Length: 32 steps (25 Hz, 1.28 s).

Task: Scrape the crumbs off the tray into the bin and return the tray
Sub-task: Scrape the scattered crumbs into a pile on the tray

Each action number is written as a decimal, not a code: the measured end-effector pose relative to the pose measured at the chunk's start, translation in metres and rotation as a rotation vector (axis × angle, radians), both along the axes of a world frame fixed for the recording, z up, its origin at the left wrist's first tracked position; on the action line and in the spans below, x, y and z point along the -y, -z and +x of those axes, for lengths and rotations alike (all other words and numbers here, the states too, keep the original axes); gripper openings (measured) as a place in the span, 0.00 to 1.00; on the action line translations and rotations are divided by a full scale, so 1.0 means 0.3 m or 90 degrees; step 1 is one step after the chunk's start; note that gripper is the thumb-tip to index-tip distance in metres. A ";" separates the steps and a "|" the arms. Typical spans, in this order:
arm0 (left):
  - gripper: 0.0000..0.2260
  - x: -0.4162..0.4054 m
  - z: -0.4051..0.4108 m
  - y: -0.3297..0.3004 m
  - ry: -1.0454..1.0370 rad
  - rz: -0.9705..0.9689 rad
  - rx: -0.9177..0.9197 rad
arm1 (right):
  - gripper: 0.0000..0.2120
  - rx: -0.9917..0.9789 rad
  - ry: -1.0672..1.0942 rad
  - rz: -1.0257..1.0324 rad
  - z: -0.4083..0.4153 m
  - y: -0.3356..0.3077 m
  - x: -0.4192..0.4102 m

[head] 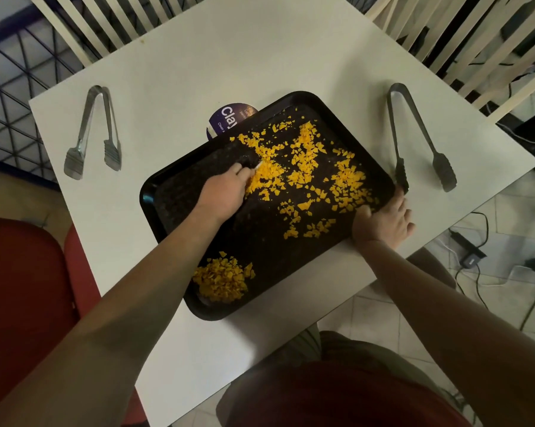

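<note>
Black rigid plastic tray (pixel 260 266) lying on the white table (pixel 198 72), looking light, slick; right hand (pixel 383 224) gripping its right rim; left hand (pixel 221 192) pinching a small white scraper (pixel 257 165), raking loose yellow crumbs (pixel 306 167).

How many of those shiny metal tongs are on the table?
2. One pair of tongs lies on the table's left side; the other pair lies right of the tray. None look hidden.

A black rectangular tray (pixel 260 257) lies askew on the white bench (pixel 173 69). Yellow crumbs (pixel 306 167) are scattered over its far right part, with a heap (pixel 221 280) in its near left corner.
</note>
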<state>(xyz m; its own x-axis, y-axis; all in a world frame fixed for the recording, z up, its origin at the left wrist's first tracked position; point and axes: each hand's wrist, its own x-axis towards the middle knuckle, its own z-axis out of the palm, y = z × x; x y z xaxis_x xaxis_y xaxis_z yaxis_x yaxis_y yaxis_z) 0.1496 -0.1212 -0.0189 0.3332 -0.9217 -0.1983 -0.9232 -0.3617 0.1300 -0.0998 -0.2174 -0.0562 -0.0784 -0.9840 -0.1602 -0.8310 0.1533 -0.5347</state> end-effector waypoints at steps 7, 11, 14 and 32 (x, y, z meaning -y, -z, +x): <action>0.15 -0.125 0.025 0.014 -0.275 -0.126 -0.021 | 0.35 0.004 -0.007 0.006 -0.001 -0.005 0.002; 0.14 -0.132 -0.018 0.036 -0.281 -0.121 -0.069 | 0.38 0.006 0.001 0.004 0.002 -0.007 -0.001; 0.14 -0.111 -0.066 0.038 -0.231 -0.126 -0.092 | 0.37 0.005 0.000 0.007 -0.001 -0.002 0.003; 0.14 -0.088 -0.036 0.026 -0.123 -0.059 -0.029 | 0.37 0.003 0.001 -0.001 -0.001 0.001 0.001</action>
